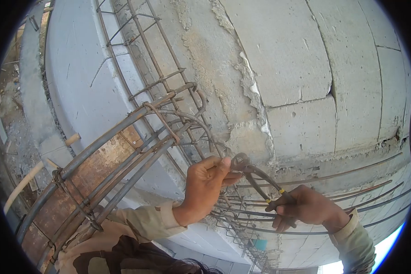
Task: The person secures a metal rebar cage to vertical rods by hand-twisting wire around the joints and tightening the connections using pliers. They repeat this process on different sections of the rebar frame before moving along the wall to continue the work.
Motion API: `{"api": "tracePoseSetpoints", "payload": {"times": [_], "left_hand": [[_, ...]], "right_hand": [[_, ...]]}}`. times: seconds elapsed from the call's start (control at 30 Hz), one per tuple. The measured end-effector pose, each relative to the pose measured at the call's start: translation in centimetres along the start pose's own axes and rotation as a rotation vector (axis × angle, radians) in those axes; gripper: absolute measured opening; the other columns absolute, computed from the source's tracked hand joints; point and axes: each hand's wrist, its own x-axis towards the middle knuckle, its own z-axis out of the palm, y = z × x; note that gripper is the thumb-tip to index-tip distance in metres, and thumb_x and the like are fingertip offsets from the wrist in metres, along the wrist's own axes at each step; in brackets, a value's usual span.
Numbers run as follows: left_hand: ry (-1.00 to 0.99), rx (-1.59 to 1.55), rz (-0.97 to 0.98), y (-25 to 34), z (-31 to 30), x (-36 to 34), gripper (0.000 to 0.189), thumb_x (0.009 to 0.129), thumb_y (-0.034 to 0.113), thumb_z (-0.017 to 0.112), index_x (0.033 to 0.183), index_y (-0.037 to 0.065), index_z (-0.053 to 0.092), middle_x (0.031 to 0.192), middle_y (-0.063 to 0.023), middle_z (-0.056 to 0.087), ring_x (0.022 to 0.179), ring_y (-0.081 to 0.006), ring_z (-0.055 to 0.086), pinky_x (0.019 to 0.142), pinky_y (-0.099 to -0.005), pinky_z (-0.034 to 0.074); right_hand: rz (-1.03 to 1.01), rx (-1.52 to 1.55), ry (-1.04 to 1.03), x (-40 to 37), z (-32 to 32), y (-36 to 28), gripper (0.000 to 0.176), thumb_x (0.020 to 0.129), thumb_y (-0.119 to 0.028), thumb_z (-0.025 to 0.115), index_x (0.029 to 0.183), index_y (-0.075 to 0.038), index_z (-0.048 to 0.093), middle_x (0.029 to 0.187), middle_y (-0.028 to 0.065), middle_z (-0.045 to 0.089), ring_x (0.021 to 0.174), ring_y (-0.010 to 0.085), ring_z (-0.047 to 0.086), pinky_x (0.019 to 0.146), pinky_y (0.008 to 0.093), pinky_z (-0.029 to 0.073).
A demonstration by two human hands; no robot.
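My right hand [309, 205] is wrapped around the dark handles of a pair of pincers [255, 173], which have yellow bands above the grips. Their rounded jaws point left and sit right by the fingertips of my left hand [203, 182]. The left thumb and fingers are pinched together; whatever lies between them is too small to make out. Just above and to the left of that hand is a corner of the rebar cage [187, 121], where hooked bar ends and stirrups cross.
Long rebars [109, 182] run down to the lower left over a rusty board [96, 169]. A narrow rebar cage [153, 50] extends up along the wall. Grey block wall [297, 55] fills the right side, with horizontal bars [370, 198] along it. Rubble [7, 118] lies far below left.
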Motion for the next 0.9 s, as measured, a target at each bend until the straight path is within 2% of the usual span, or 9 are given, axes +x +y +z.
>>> {"api": "tracePoseSetpoints", "payload": {"times": [0.1,0.2,0.37,0.47,0.53,0.63,0.73,0.83,0.9], "left_hand": [[-0.058,0.554,0.441,-1.0,-2.8,-1.8,0.023,0.109,0.019,0.057,0.108,-0.003,0.061,0.093,-0.0055,0.068,0.08,-0.0082,0.062,0.073,-0.0227,0.051],[-0.043,0.482,0.462,-2.3,-3.7,-4.1,0.021,0.11,0.017,0.052,0.106,-0.003,0.056,0.086,-0.0029,0.062,0.075,-0.0036,0.05,0.067,-0.0207,0.042],[-0.221,0.58,0.537,-3.1,-4.2,-5.9,0.021,0.113,0.022,0.045,0.108,0.001,0.044,0.081,-0.0149,0.073,0.077,-0.0124,0.071,0.068,-0.0256,0.054],[-0.258,0.634,0.431,-5.1,-5.0,-7.8,0.024,0.114,0.025,0.037,0.106,0.003,0.041,0.089,-0.0069,0.056,0.078,-0.0236,0.076,0.072,-0.0318,0.06],[-0.232,0.567,0.137,-7.0,-7.9,-9.2,0.023,0.114,0.027,0.042,0.106,0.005,0.045,0.091,-0.0059,0.058,0.092,-0.0277,0.076,0.079,-0.0375,0.061],[-0.067,-0.107,-0.918,-7.9,-12.1,-10.5,0.015,0.11,0.023,0.053,0.102,0.01,0.056,0.107,-0.0122,0.073,0.121,-0.034,0.067,0.108,-0.055,0.052],[-0.153,0.05,-0.728,-5.5,-13.1,-10.0,0.015,0.11,0.021,0.05,0.104,0.01,0.057,0.104,-0.0124,0.073,0.12,-0.0351,0.068,0.111,-0.0545,0.051],[-0.219,0.334,-0.385,-2.7,-10.4,-11.1,0.018,0.109,0.025,0.055,0.102,0.009,0.057,0.088,-0.0087,0.069,0.099,-0.0292,0.071,0.097,-0.0487,0.055],[-0.287,0.314,-0.152,-4.0,-7.9,-13.5,0.022,0.109,0.029,0.055,0.097,0.01,0.055,0.07,-0.0009,0.055,0.066,-0.0158,0.055,0.07,-0.0314,0.05]], "right_hand": [[-0.064,0.419,-0.174,0.2,5.3,3.0,0.038,0.108,-0.015,0.055,0.135,0.011,0.058,0.101,0.0191,0.076,0.093,0.0242,0.075,0.087,0.0375,0.06],[-0.141,0.695,-0.235,0.4,12.3,3.4,0.036,0.109,-0.009,0.049,0.135,0.014,0.057,0.107,0.0226,0.076,0.104,0.03,0.075,0.095,0.0397,0.059],[-0.531,1.395,-0.192,8.2,22.5,9.6,0.05,0.105,-0.019,0.06,0.141,0.015,0.052,0.105,0.0275,0.073,0.098,0.036,0.074,0.091,0.0446,0.057],[-0.924,1.893,-0.248,12.6,27.7,10.9,0.049,0.102,-0.018,0.062,0.14,0.013,0.055,0.099,0.0338,0.071,0.095,0.0458,0.073,0.088,0.0495,0.058],[-1.021,1.803,-0.305,13.6,29.3,12.6,0.044,0.101,-0.014,0.062,0.137,0.012,0.058,0.098,0.0315,0.073,0.093,0.0428,0.074,0.088,0.0499,0.058],[-1.083,0.974,-0.338,16.1,29.3,16.6,0.032,0.095,0.004,0.059,0.125,0.006,0.07,0.096,0.02,0.076,0.088,0.0319,0.075,0.083,0.0419,0.058],[-1.167,0.252,-0.245,20.3,29.6,19.1,0.036,0.091,0.006,0.058,0.123,-0.001,0.073,0.092,0.0177,0.075,0.086,0.0303,0.074,0.08,0.0373,0.058],[-0.827,-0.221,0.141,26.2,35.1,21.6,0.035,0.092,0.004,0.057,0.124,0.003,0.071,0.096,0.0172,0.077,0.093,0.0292,0.076,0.082,0.0378,0.058],[-0.639,1.209,-0.21,29.6,37.5,22.4,0.037,0.093,0.001,0.057,0.128,0.006,0.068,0.104,0.017,0.078,0.102,0.0288,0.075,0.089,0.038,0.057]]}}
